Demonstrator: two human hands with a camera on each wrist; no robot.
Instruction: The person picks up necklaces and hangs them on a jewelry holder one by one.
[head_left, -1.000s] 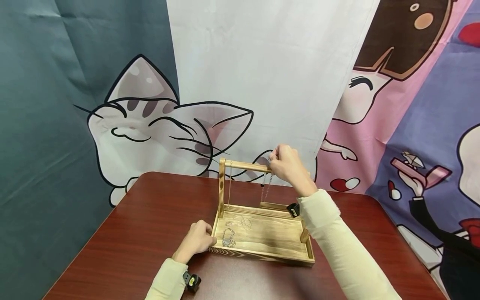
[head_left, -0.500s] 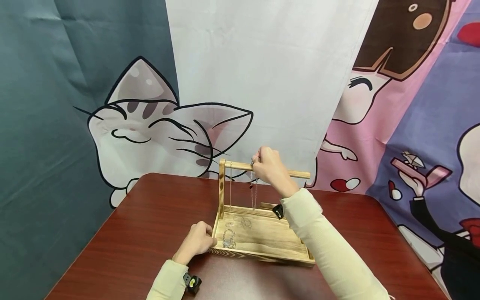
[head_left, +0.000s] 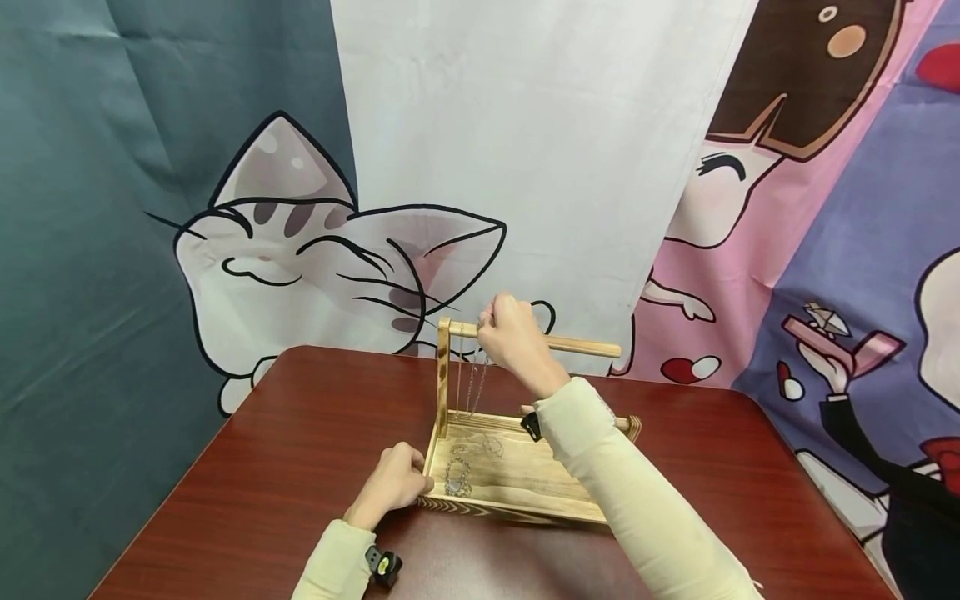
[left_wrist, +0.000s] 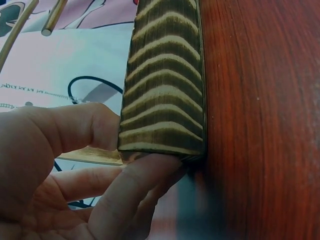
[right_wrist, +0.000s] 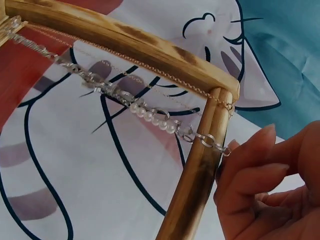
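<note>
A wooden jewelry stand has a shallow tray [head_left: 525, 512] with a crossbar [head_left: 585, 346] above it. My left hand [head_left: 399, 475] grips the tray's front left corner; the left wrist view shows thumb and fingers around its dark-striped end [left_wrist: 162, 90]. Above the crossbar's left part, my right hand [head_left: 513, 337] pinches the end of a silver chain necklace [right_wrist: 112, 89] with a row of white pearls. The rest of the necklace drapes over the bar and hangs down. Beside it, a thin gold necklace [right_wrist: 150, 67] hangs near the left upright [head_left: 443, 379].
A silver bracelet [head_left: 457, 479] and a fine chain [head_left: 487, 447] lie in the tray's left part. Behind the tray, a wooden bar [head_left: 626, 425] shows past my right sleeve. The stand sits on a red-brown table [head_left: 315, 417], and a printed cloth [head_left: 540, 150] hangs behind it.
My right hand has moved left along the crossbar, bringing the hanging silver necklace close to the gold one. My left hand has stayed at the tray's corner.
</note>
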